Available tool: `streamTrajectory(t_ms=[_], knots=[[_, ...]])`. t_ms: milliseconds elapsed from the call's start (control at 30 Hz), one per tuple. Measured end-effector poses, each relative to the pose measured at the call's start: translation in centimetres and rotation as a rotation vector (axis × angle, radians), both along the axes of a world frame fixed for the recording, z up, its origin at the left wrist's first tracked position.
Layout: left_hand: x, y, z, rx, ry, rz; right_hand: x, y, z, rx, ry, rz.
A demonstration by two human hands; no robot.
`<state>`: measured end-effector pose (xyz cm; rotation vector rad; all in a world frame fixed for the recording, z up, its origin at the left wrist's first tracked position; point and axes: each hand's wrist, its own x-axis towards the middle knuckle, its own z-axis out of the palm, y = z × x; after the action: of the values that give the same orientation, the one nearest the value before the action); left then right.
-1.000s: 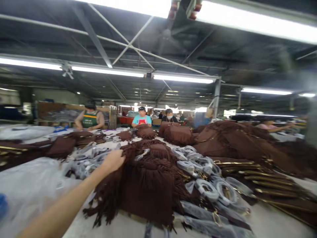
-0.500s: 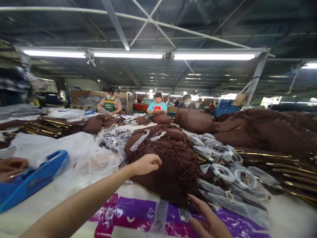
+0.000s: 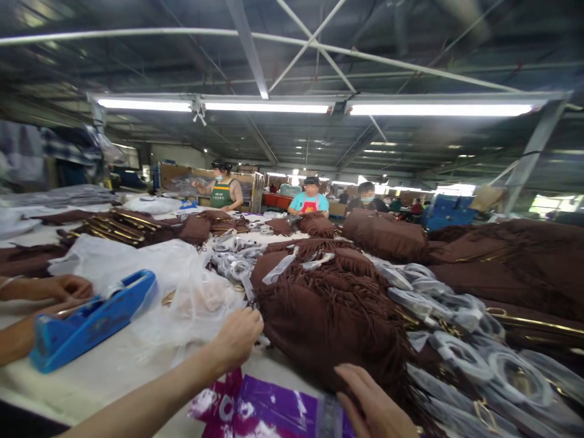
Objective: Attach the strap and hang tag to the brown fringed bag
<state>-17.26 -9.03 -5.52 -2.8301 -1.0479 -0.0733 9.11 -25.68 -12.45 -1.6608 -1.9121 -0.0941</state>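
Observation:
A brown fringed bag [image 3: 314, 316] lies on top of a stack of similar bags in front of me. My left hand [image 3: 239, 334] is closed at the bag's left edge, knuckles up; what its fingers pinch, if anything, is hidden. At the bag's near edge, my right hand [image 3: 374, 404] has its fingers stretched out and holds nothing visible. Below the bag lies a purple and magenta plastic sheet [image 3: 278, 404], partly under my right hand. Strips of pale wrapping [image 3: 280, 267] lie across the upper part of the stack.
At left, a co-worker's hands [image 3: 68, 289] are at a blue tape dispenser [image 3: 98, 322], beside crumpled white plastic [image 3: 150, 280]. Plastic-wrapped coiled straps [image 3: 456, 353] crowd the right side. More brown bags [image 3: 511, 255] are piled behind. Several people [image 3: 310, 198] stand across the table.
My left hand has moved from over the bag to its left edge. My right hand stays near the bag's front edge. The view has turned left, showing more of the co-worker's hands.

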Motion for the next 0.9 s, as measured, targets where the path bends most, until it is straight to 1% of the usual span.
streamTrajectory(t_ms=[67,133,200,300,367,433,467,500,533,567,633,667,733,767,833,900], knots=[[0.2,-0.3,1.3,0.015,-0.009,0.025,-3.6,2.1,1.3,0.025,0.153,0.107],[0.6,-0.9,2.6,0.015,-0.005,0.033,-7.0,4.6,2.2,0.072,0.304,0.119],[0.9,-1.9,3.6,-0.014,-0.038,0.013,-9.7,6.6,2.9,0.098,0.41,0.151],[0.4,-3.1,4.7,-0.111,-0.183,-0.038,-11.9,8.1,3.9,0.134,0.481,0.195],[-0.6,-3.3,4.9,-0.267,-0.31,-0.113,-12.0,8.0,4.4,0.162,0.509,0.223],[-1.7,-2.9,4.3,-0.423,-0.436,-0.259,-11.4,7.2,4.6,0.174,0.548,0.265],[-2.0,-2.6,3.5,-0.45,-0.486,-0.339,-11.1,6.8,4.5,0.176,0.584,0.272],[-2.1,-2.2,2.5,-0.424,-0.516,-0.397,-10.9,6.3,4.3,0.175,0.639,0.264],[-2.0,-1.9,1.4,-0.345,-0.522,-0.417,-10.7,5.9,4.0,0.169,0.711,0.248],[-1.6,-1.8,0.2,-0.235,-0.498,-0.403,-10.6,5.6,3.7,0.153,0.797,0.235],[-0.2,-1.8,-1.8,-0.025,-0.384,-0.354,-10.8,5.0,2.8,0.085,0.989,0.233],[0.5,-2.0,-2.4,0.057,-0.317,-0.344,-11.0,4.8,2.5,0.036,1.073,0.244],[1.4,-2.4,-3.0,0.162,-0.214,-0.379,-11.1,4.2,2.0,-0.046,1.171,0.252],[1.6,-2.5,-2.9,0.199,-0.195,-0.407,-11.0,3.8,1.9,-0.051,1.184,0.235],[1.2,-2.0,-2.8,0.261,-0.222,-0.436,-10.0,2.9,1.8,0.007,1.16,0.156],[0.2,-0.4,-3.4,0.33,-0.309,-0.433,-7.8,1.5,1.5,0.099,1.118,0.024]])
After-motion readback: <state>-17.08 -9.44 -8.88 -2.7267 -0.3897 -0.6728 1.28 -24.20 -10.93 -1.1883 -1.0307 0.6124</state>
